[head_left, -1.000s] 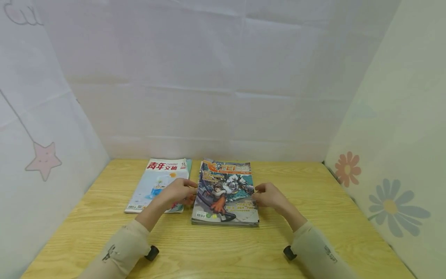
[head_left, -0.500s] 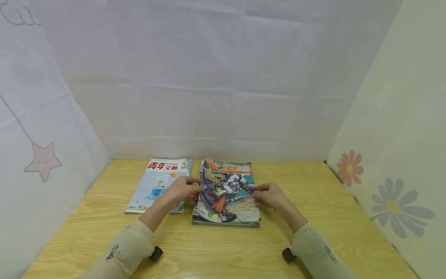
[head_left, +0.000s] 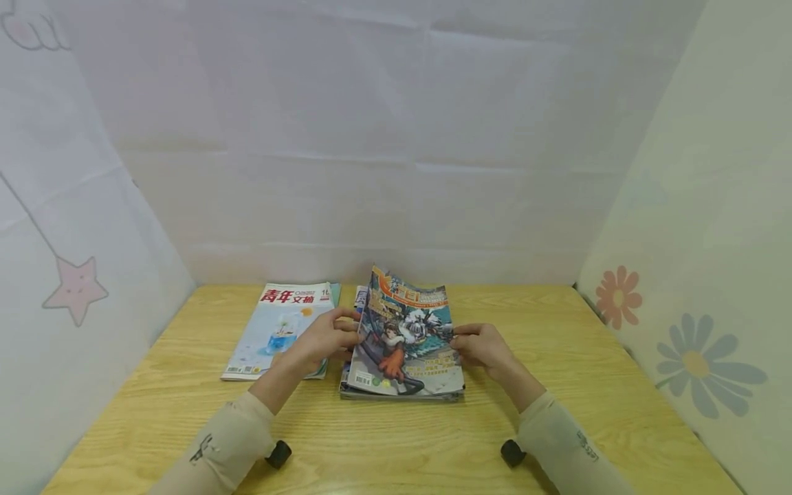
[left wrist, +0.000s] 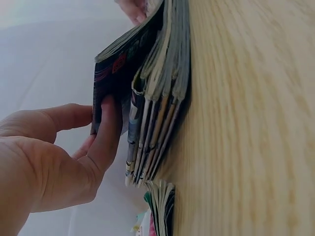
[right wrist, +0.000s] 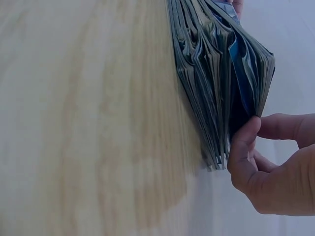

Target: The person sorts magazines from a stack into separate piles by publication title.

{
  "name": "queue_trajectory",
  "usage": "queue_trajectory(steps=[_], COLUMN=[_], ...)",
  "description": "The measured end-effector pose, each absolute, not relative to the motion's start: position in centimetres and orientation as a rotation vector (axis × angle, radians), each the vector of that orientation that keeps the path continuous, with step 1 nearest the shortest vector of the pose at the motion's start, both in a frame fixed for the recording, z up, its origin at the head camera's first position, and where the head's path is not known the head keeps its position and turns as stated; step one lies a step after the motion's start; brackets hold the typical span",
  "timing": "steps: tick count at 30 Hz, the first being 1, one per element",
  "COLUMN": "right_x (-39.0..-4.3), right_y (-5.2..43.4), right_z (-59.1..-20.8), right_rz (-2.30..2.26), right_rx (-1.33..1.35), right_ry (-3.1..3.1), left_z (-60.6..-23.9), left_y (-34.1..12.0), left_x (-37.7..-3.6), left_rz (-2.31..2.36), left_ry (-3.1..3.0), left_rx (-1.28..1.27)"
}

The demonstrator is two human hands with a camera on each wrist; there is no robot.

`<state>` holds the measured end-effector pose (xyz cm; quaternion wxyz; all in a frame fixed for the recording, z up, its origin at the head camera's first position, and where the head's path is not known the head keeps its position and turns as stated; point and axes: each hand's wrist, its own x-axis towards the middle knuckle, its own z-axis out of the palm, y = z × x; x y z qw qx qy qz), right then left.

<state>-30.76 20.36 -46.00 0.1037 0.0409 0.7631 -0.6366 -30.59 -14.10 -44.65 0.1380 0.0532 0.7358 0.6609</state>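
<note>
A magazine [head_left: 402, 344] with a comic-style cover lies over a stack of magazines [left wrist: 157, 93], its left side raised and bent up. My left hand [head_left: 328, 337] pinches the raised left edge, thumb on one face and fingers on the other, as the left wrist view shows. At the opposite edge, my right hand [head_left: 485, 346] pinches the same magazine between thumb and fingers. In the right wrist view, a dark gap shows between this magazine's pages [right wrist: 263, 73] and the stack beneath. Both hands stay above the wooden table [head_left: 396, 447].
Left of the stack lies a second, lower pile topped by a white magazine [head_left: 278, 337] with red lettering; my left forearm crosses its corner. A white cloth wall [head_left: 383, 206] stands at the table's back, with printed cloth sides left and right.
The top magazine's left edge has risen off the stack, uncovering a strip of the one beneath. My left hand has moved slightly right with it; my right hand has hardly moved.
</note>
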Motion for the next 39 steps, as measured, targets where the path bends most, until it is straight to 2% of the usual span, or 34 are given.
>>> queue_trajectory(steps=[8,18,28,39], right_x=[-30.8,-31.2,-32.1,-33.5], right_y=[22.1,26.5,32.6,37.8], right_z=[-44.8,-43.7,-44.3,-45.7], right_rz=[-1.956,-2.026,-2.24,-2.228], right_rx=[0.101,0.1,0.121,0.149], right_ry=[2.236,2.175,1.886,1.865], left_z=[-43.7,-43.3,-44.3,-45.0], left_y=[-12.8,-9.0,-2.6,3.8], left_x=[-31.3,-32.4,-33.3,-35.6], left_rz=[1.964,2.023,2.071,2.093], left_ry=[2.05,1.952,1.797,1.682], left_rx=[0.16,0.199,0.15,0.068])
